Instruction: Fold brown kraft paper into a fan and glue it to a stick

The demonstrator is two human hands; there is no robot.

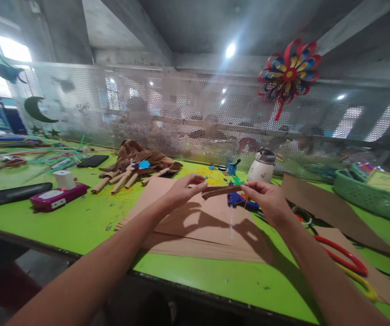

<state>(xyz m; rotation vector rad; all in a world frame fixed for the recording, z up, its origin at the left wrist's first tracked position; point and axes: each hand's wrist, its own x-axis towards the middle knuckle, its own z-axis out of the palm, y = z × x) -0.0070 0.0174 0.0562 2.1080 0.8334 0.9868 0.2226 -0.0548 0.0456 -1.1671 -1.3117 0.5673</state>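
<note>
A folded strip of brown paper [221, 191] is held up above a stack of brown paper sheets [181, 226]. My left hand [184, 191] has its fingers closed at the strip's left end. At the other end, the strip is pinched between the thumb and fingers of my right hand [264, 197]. Just behind the strip, near my right hand, lies a blue glue gun [237, 199] with a clear glue stick [231, 224] pointing toward me. Shadows of both hands fall on the sheets.
Rolled and pleated brown paper pieces [130, 167] are heaped at the back left. A purple box [57, 198] and a phone [93, 160] lie left. A white jar [262, 167] stands behind my right hand. Red and yellow scissor handles [346, 258] and a green basket [368, 197] are right.
</note>
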